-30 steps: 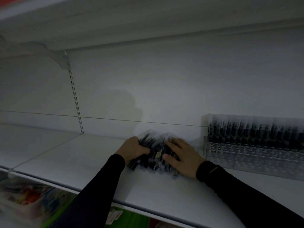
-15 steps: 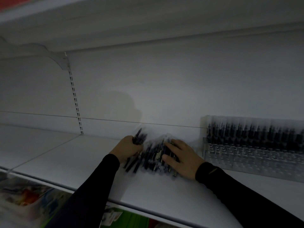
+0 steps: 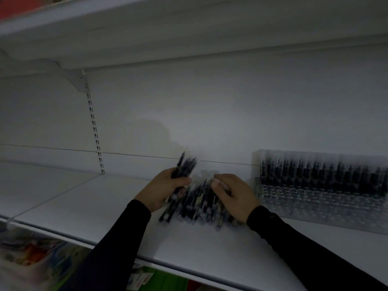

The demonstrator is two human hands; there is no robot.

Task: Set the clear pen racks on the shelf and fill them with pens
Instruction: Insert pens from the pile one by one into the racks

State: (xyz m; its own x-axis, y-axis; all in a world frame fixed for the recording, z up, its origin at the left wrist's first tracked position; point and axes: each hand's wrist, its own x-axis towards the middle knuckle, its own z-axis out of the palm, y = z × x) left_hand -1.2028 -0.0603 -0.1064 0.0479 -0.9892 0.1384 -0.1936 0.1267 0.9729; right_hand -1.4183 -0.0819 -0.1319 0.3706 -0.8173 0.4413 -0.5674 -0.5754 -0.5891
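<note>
Head view: on the white shelf lies a loose pile of dark pens, between the two hands. The left hand grasps a bundle of pens in its fist, their ends sticking up and back above the thumb. The right hand rests on the pile's right side, fingers bent over the pens; whether it grips any I cannot tell. Just right of it stands a clear pen rack, its back row filled with upright dark pens, blurred. Black sleeves cover both arms.
</note>
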